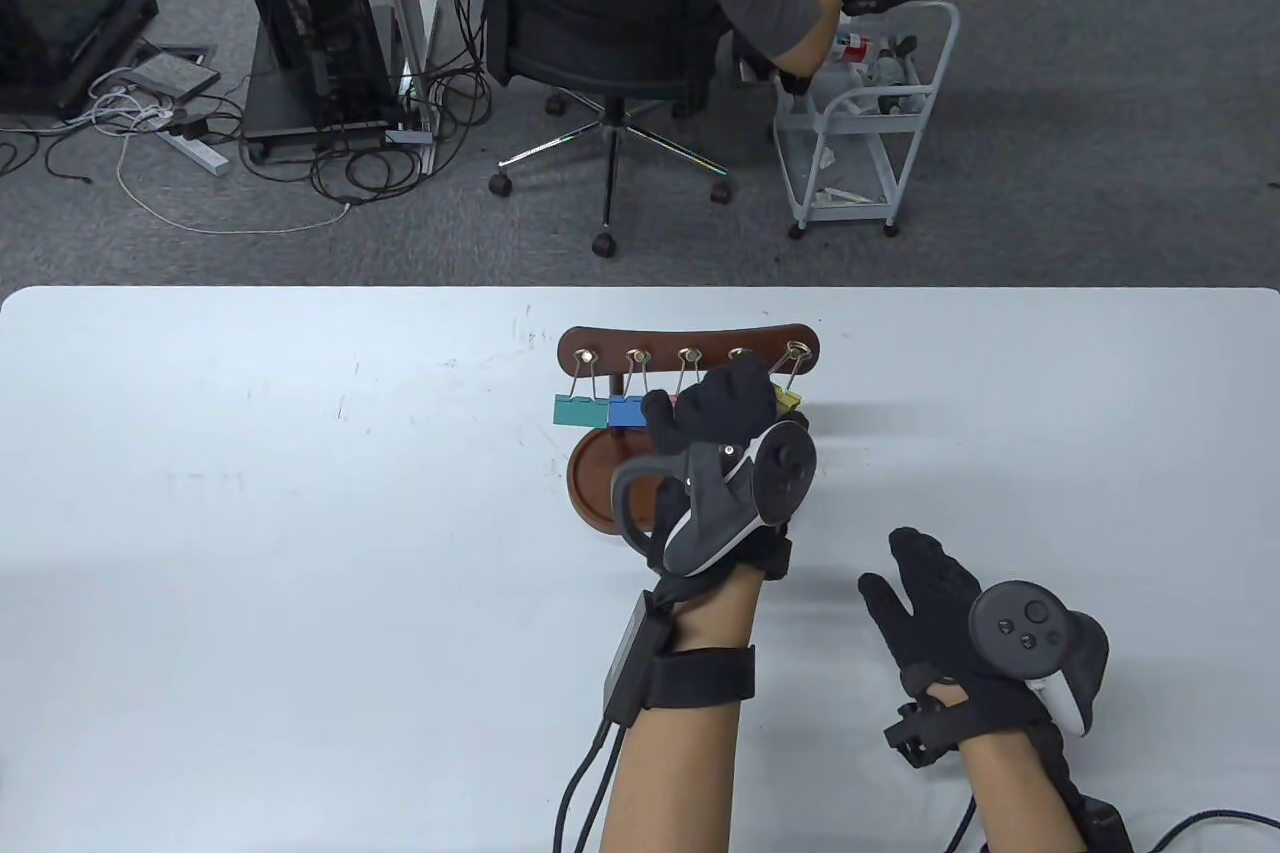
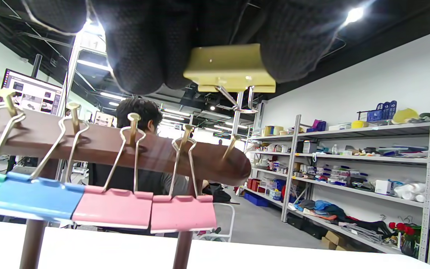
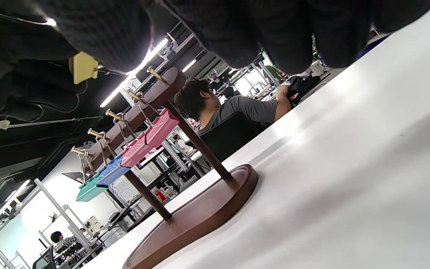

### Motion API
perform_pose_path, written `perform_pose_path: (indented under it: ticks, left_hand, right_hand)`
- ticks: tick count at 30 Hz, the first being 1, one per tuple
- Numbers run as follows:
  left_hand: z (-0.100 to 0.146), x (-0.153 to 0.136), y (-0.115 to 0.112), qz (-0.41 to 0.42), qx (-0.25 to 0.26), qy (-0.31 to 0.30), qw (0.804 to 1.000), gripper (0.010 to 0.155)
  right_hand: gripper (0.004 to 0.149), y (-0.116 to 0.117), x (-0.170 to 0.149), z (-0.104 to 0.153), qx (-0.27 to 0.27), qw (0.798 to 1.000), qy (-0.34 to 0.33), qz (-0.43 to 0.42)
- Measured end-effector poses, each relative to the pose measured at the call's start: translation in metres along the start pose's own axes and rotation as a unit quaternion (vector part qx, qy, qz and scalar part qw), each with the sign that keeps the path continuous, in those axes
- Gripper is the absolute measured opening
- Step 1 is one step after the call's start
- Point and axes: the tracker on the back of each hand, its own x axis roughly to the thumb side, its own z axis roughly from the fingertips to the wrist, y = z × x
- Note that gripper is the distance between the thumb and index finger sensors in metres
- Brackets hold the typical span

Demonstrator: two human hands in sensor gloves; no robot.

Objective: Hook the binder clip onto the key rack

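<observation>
1. A smooth white surface (image 1: pixel 300 543) with faint scuff marks carries a dark brown wooden key rack (image 1: pixel 688 348): a rounded horizontal bar on two slim posts, standing on a round, dished wooden base (image 1: pixel 590 483).
2. Five brass pegs stick out of the bar. From the left, four each carry a binder clip by its thin bent-wire handles: a teal clip (image 1: pixel 580 410), a blue clip (image 1: pixel 627 411), then two pink clips (image 2: pixel 112 207) side by side, seen best in the left wrist view. Their folded metal bodies look matte and boxy, and they hang touching edge to edge.
3. The fifth peg (image 2: pixel 232 145), at the right end of the bar, is bare in the left wrist view.
4. The left hand (image 1: pixel 715 423), in a black textured knit glove with a grey tracker strapped on its back, is raised in front of the rack. Its fingers (image 2: pixel 144 48) pinch the pale yellow binder clip (image 2: pixel 230 69) by its body, with the wire handles (image 2: pixel 237 102) pointing down just above and beside the bare peg, not yet on it.
5. The right hand (image 1: pixel 925 593), in the same kind of glove and tracker, lies well to the right of the rack near the surface, fingers loosely extended, holding nothing.
</observation>
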Motion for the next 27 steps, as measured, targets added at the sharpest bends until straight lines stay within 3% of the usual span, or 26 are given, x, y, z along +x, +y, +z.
perform_pose_path:
  ticks: [18,27]
  left_hand:
    - [-0.005,0.007,-0.022,-0.028,-0.010,0.008,1.000,0.078]
    - [-0.008,0.008,-0.032,-0.040,-0.019,0.011,0.999,0.079]
  right_hand:
    - [0.080,0.003,0.004,0.001,0.003,1.000,-0.006,0.005]
    - [0.081,0.005,0.011,0.002,0.012,0.999,-0.007,0.051]
